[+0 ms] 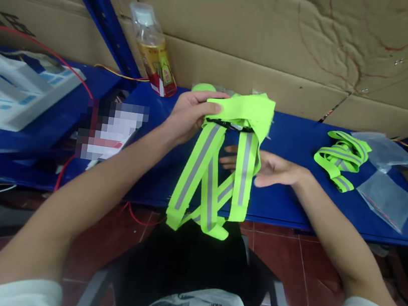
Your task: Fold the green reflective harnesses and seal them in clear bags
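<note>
The fluorescent-yellow reflective harness (211, 184) hangs mid-view, its straps drooping past the 6 o'clock edge of the blue bench (284, 202); at its 10 o'clock, the left hand's (193, 116) fingers are clamped on the folded band (246, 109). At its 3 o'clock, the right hand's (272, 167) fingers are apart behind one strap. The webbing looks light, limp and tangle-prone, so the layered band seems the surest hold.
</note>
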The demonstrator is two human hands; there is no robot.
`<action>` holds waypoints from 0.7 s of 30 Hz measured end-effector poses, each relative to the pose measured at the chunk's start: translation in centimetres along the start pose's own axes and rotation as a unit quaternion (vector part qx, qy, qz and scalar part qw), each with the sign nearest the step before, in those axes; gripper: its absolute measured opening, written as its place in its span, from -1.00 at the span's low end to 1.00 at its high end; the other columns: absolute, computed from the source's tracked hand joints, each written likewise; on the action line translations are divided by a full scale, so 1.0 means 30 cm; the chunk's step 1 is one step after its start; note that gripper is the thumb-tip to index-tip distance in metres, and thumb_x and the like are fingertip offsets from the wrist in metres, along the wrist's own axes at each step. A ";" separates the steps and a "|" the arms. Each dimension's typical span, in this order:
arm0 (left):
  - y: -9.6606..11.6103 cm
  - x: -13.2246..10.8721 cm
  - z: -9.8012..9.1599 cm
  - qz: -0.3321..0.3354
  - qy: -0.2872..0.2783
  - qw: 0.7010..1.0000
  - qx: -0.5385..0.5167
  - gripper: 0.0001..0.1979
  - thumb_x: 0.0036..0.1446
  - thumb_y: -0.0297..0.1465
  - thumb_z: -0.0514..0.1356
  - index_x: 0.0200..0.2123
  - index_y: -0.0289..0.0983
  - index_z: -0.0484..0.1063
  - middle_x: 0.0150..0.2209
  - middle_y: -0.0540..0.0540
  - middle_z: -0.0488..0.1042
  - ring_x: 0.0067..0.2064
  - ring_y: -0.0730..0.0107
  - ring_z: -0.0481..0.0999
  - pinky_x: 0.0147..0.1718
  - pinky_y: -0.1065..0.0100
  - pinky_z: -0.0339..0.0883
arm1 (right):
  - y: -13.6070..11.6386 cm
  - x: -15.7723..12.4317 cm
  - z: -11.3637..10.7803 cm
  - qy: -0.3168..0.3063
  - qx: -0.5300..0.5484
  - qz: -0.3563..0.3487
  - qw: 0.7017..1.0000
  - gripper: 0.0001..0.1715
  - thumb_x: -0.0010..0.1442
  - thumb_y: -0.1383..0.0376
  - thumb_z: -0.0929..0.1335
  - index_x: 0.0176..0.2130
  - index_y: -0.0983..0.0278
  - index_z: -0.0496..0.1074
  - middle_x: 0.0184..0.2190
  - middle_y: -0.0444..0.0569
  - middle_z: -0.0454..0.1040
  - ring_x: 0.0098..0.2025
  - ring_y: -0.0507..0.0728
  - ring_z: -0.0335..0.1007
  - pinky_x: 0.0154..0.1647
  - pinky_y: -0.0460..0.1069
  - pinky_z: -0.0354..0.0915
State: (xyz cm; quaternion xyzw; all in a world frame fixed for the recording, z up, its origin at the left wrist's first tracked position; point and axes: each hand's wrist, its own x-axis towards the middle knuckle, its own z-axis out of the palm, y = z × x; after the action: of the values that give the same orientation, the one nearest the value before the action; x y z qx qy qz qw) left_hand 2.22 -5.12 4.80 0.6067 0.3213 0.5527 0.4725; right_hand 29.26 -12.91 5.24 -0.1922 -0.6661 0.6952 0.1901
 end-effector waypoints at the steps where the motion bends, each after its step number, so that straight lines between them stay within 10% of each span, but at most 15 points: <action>1: -0.003 0.004 -0.005 -0.011 -0.005 1.000 -0.002 -0.68 0.06 -0.30 0.49 -0.09 -0.23 0.74 -0.17 -0.09 0.68 -0.12 0.21 0.71 -0.14 0.21 0.63 | -0.004 -0.008 -0.021 0.049 -0.028 -0.022 0.998 0.00 0.11 0.05 0.69 0.40 0.11 0.40 0.31 0.10 0.55 0.33 0.32 0.54 0.30 0.22 0.53; 5: -0.012 0.001 -0.008 -0.023 -0.015 1.000 0.007 -0.64 -0.06 -0.37 0.53 -0.12 -0.28 0.75 -0.24 -0.08 0.67 -0.20 0.28 0.68 -0.20 0.28 0.58 | -0.019 -0.031 -0.072 0.290 -0.123 -0.065 0.947 0.16 -0.06 -0.09 0.74 0.37 0.02 0.34 0.03 -0.01 0.62 -0.17 0.15 0.65 -0.30 -0.01 0.58; 8: -0.008 -0.020 0.011 -0.011 -0.033 0.999 0.023 -0.57 -0.08 -0.36 0.57 -0.08 -0.31 0.75 -0.21 -0.11 0.68 -0.17 0.26 0.68 -0.17 0.28 0.58 | -0.024 -0.023 -0.060 0.340 -0.113 -0.047 0.933 0.11 0.05 -0.21 0.66 0.38 0.02 0.30 -0.24 -0.11 0.58 -0.40 0.13 0.60 -0.55 -0.03 0.45; 13: 0.001 -0.046 0.038 -0.007 -0.058 0.998 0.035 -0.47 -0.10 -0.26 0.63 -0.03 -0.30 0.74 -0.10 -0.18 0.72 -0.09 0.22 0.70 -0.12 0.29 0.61 | -0.004 0.014 -0.033 0.395 -0.106 -0.033 0.912 0.01 -0.07 -0.15 0.72 0.22 0.14 0.49 -0.41 -0.16 0.53 -0.38 0.17 0.61 -0.44 0.06 0.65; 21: -0.033 -0.039 0.030 0.012 -0.113 0.993 0.045 -0.42 -0.05 -0.16 0.65 0.02 -0.27 0.73 -0.03 -0.21 0.71 -0.06 0.25 0.70 -0.10 0.33 0.61 | 0.028 0.021 -0.066 0.397 -0.017 0.023 0.917 0.00 -0.16 0.05 0.78 0.18 0.25 0.54 -0.05 0.03 0.68 -0.13 0.18 0.69 -0.24 0.05 0.75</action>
State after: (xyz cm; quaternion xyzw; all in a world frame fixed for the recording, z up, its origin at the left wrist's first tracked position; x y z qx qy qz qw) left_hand 3.00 -6.05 3.49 0.6895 0.2834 0.4713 0.4714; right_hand 29.74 -10.92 4.31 -0.4712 -0.5427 0.5543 0.4197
